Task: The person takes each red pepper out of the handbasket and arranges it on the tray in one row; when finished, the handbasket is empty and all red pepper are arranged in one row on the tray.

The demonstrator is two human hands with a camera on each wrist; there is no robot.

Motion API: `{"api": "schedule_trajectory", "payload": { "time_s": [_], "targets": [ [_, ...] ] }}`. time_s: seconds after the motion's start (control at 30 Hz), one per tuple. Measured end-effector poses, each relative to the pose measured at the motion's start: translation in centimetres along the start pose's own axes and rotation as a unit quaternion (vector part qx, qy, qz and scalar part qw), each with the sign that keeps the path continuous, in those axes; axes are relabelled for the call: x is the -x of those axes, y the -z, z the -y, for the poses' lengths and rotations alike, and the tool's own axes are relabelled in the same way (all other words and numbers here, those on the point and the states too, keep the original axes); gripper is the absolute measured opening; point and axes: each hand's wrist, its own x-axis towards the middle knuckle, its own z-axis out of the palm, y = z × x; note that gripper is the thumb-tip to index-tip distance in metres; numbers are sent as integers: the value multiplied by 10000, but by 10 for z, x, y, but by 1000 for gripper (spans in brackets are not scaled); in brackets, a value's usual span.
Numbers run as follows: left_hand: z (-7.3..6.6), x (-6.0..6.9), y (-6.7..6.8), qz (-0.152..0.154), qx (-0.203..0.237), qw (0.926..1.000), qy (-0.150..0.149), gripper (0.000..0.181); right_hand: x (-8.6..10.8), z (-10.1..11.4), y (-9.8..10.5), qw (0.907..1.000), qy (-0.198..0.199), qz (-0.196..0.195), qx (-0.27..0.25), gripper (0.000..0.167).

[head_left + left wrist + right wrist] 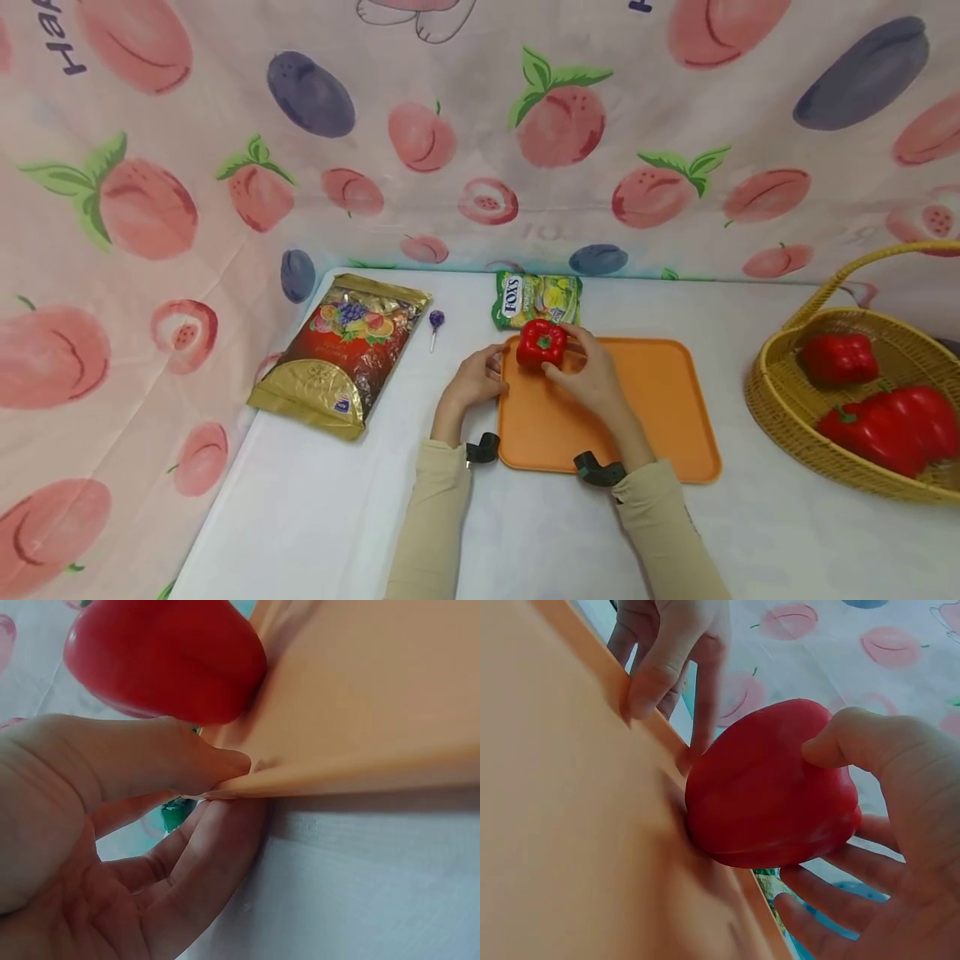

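Visibly glossy, lobed red pepper [761, 787]

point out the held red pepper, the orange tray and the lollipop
Held red pepper [769, 787]: right wrist view, on the side of its body.
Orange tray [663, 408]: head view, on its bare flat floor.
Lollipop [437, 317]: head view, on its purple head.

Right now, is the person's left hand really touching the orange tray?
Touching. The left wrist view shows it: the left hand pinches the edge of the orange tray between thumb and fingers.
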Motion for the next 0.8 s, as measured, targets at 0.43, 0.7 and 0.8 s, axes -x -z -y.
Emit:
{"api": "schedule_trajectory", "payload": {
  "time_s": [0.43,0.7,0.8],
  "targets": [
    [-3,1,-1,-28,-37,10000,-25,69,-7,5,-6,9989,116,392,-223,73],
    [-2,1,0,-29,-17,10000,15,69,-10,2,-9,9987,204,437,-174,76],
    [-2,1,0,-30,-4,10000,8,69,-10,2,-8,9985,185,469,-203,77]
  ]
}}
